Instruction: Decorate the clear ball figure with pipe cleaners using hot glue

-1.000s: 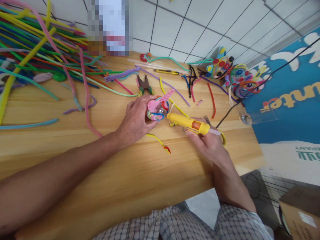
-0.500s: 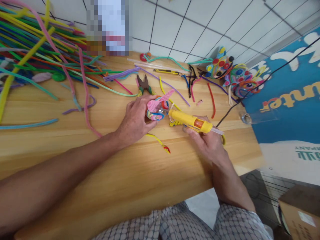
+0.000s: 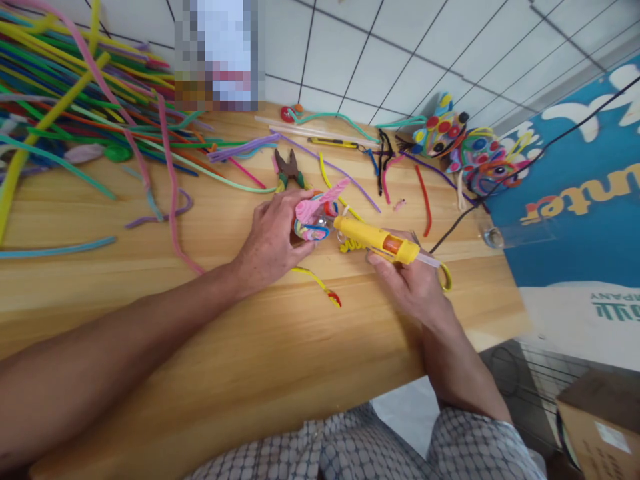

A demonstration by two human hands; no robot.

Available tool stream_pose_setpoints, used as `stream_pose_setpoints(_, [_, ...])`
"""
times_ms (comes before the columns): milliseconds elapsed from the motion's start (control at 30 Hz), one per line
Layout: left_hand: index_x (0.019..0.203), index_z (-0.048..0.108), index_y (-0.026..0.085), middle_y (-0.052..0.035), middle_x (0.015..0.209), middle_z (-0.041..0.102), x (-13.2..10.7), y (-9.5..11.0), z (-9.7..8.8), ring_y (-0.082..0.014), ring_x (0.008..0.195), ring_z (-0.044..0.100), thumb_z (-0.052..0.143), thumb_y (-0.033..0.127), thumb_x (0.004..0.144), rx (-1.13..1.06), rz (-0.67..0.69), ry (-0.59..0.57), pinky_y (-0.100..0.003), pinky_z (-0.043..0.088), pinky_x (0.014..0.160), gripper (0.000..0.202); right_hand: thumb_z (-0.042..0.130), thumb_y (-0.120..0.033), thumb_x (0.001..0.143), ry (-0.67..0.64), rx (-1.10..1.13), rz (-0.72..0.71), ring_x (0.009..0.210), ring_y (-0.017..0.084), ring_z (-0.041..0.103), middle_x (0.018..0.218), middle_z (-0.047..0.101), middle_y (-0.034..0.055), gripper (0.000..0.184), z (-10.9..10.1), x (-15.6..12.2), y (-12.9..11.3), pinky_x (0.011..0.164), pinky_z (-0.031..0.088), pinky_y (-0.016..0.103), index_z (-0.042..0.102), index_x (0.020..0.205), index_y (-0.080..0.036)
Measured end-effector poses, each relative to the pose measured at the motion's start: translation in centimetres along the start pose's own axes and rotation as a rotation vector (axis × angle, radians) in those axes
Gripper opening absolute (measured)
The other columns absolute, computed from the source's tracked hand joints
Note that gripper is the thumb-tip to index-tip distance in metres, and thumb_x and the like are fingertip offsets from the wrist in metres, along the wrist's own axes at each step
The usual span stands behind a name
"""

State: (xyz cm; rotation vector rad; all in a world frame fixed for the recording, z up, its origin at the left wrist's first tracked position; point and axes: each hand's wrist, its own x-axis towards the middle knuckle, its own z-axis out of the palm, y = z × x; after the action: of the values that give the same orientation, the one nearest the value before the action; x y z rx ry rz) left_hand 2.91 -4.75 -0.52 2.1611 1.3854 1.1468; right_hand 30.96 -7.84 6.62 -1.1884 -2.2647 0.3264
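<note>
My left hand (image 3: pixel 275 230) is wrapped round a small clear plastic bottle (image 3: pixel 323 221) covered in coloured pipe cleaners. A pink pipe-cleaner loop (image 3: pixel 320 202) sticks out across its top. My right hand (image 3: pixel 407 280) grips a yellow hot glue gun (image 3: pixel 375 238) with a clear glue stick (image 3: pixel 429 260) poking from its back. The gun's nozzle points left and is at the bottle's near opening; whether it touches I cannot tell. Under the gun lies a coiled yellow pipe cleaner (image 3: pixel 351 246). Pliers (image 3: pixel 289 167) rest just beyond my left hand.
A big heap of pipe cleaners (image 3: pixel 75 93) fills the table's left back. Decorated bottle figures (image 3: pixel 480 157) stand at the right back, with a black cable (image 3: pixel 460 217) running past them. A yellow cutter knife (image 3: pixel 334 143) and a red pipe cleaner (image 3: pixel 423 200) lie on the wooden table (image 3: pixel 240 373).
My right hand has moved the glue gun slightly left, bringing its nozzle closer to the bottle. My left hand and the bottle stay almost in place.
</note>
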Motion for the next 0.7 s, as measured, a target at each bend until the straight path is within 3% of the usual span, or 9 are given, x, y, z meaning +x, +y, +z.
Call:
stream_pose_setpoints(100, [0.156,0.05,0.023,-0.0148,0.158,0.069,-0.06,-0.07,0.11,-0.0344,0.15,0.064,0.076,0.021,0.094,-0.018,0.022,0.026,-0.054,0.05,0.126,0.067,0.061,-0.044,0.114,-0.024,-0.011,0.012,0.105,0.031,0.082,0.121,0.084,0.0104,0.024,0.07,0.19,-0.14,0.091,0.069,0.047,0.073,0.128,-0.029])
stream_pose_setpoints(467, [0.158,0.051,0.029,-0.0122,0.16,0.068,-0.01,0.0,0.0,-0.0338,0.152,0.063,0.08,0.019,0.092,-0.018,-0.005,-0.007,-0.053,0.049,0.128,0.073,0.057,-0.05,0.116,-0.065,-0.076,-0.003,0.097,0.031,0.082,0.12,0.085,0.0102,0.029,0.24,0.95,-0.86,0.084,0.069,0.047,0.072,0.131,-0.031])
stream_pose_setpoints(700, [0.156,0.051,0.026,-0.0148,0.159,0.069,0.07,-0.09,-0.07,-0.0344,0.151,0.064,0.078,0.023,0.095,-0.014,-0.005,-0.018,-0.054,0.048,0.127,0.067,0.059,-0.048,0.115,-0.022,-0.057,-0.009,0.106,0.031,0.082,0.122,0.084,0.0109,0.027,0.03,0.68,-0.38,0.09,0.07,0.046,0.073,0.126,-0.028])
